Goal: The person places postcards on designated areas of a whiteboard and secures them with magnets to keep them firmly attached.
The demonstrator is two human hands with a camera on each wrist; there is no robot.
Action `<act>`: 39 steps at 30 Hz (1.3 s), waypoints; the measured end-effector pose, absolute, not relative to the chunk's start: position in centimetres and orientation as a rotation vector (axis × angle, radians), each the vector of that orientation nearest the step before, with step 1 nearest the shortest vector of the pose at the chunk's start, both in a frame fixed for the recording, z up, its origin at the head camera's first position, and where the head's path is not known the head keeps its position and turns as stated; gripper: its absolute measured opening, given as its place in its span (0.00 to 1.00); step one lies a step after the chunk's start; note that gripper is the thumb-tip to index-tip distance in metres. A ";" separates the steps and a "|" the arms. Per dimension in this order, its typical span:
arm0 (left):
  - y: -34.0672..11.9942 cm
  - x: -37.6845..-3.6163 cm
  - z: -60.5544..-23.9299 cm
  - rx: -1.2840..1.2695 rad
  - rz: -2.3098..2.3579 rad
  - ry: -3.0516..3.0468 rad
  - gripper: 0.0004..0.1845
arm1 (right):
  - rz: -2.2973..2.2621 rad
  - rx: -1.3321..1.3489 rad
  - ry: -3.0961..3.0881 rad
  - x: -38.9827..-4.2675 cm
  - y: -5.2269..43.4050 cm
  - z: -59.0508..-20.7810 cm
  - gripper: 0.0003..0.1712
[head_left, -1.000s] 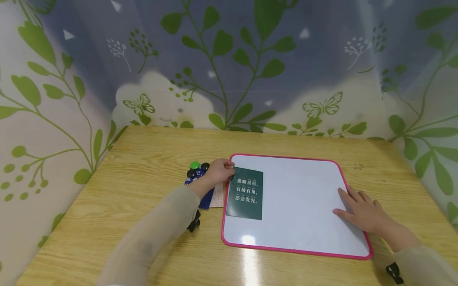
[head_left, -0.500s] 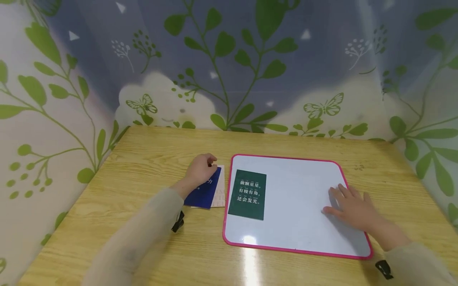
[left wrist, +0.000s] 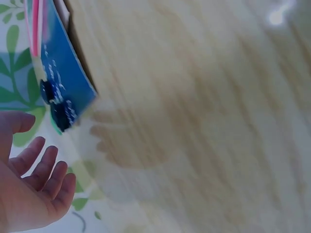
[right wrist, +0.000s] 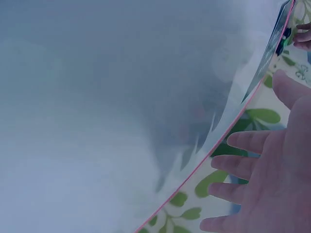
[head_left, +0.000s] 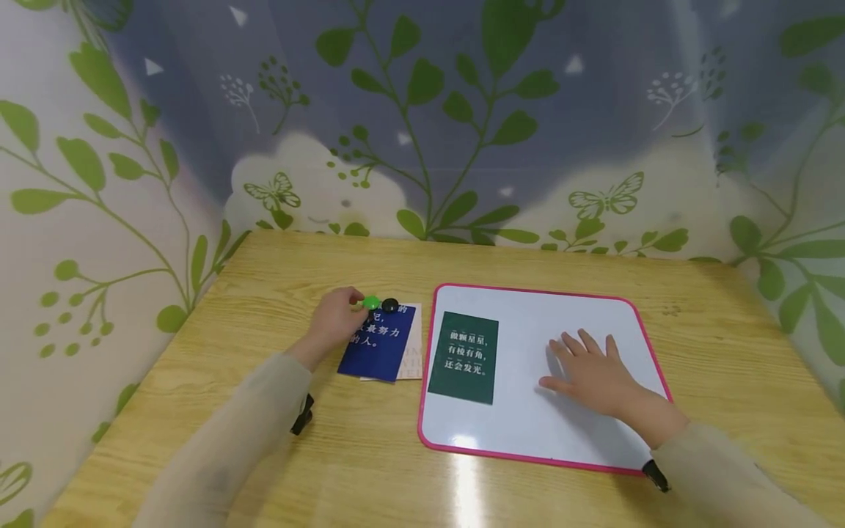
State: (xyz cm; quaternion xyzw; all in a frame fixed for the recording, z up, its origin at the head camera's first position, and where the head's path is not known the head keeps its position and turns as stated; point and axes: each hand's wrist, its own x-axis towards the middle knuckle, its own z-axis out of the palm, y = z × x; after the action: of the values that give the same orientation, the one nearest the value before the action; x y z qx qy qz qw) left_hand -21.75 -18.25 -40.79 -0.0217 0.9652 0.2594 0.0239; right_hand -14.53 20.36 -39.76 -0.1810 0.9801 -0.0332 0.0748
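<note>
Left hand (head_left: 337, 319) had drawn leftward to the glossy domed green magnet (head_left: 371, 302) and black magnet (head_left: 390, 305) on the blue card (head_left: 379, 352); grip relaxed, holding nothing. Attention seemed turned to the magnets. Pale card (head_left: 414, 356) beneath, on wood-grained worktop (head_left: 370, 447). Rightward, smooth green card (head_left: 464, 359) lay flat, magnet-free, on the slick pink-rimmed whiteboard (head_left: 515, 422). Right hand (head_left: 594, 374) had shifted inward over it, fingers spread.

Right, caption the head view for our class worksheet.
Left hand beside green disc at edge of blue card; right hand spread over whiteboard with green card.
</note>
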 end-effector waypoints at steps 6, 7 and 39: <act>-18.8 -21.6 -41.1 -0.090 0.659 3.000 0.23 | -0.101 -0.578 2.903 -15.1 17.6 -39.7 0.42; -18.8 -21.5 -41.1 -0.091 0.634 3.002 0.23 | -0.102 -0.586 2.894 -15.2 17.2 -39.7 0.43; -18.5 -21.4 -42.1 -0.089 0.558 3.030 0.22 | -0.126 -0.723 2.729 -15.1 12.2 -40.2 0.47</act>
State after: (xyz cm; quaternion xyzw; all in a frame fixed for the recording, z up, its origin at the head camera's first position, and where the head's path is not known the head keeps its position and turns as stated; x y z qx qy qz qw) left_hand -21.38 -18.49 -42.07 -0.0289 0.9826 0.1809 0.0296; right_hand -15.14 12.16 -40.15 -0.2528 0.9537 -0.0439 0.1570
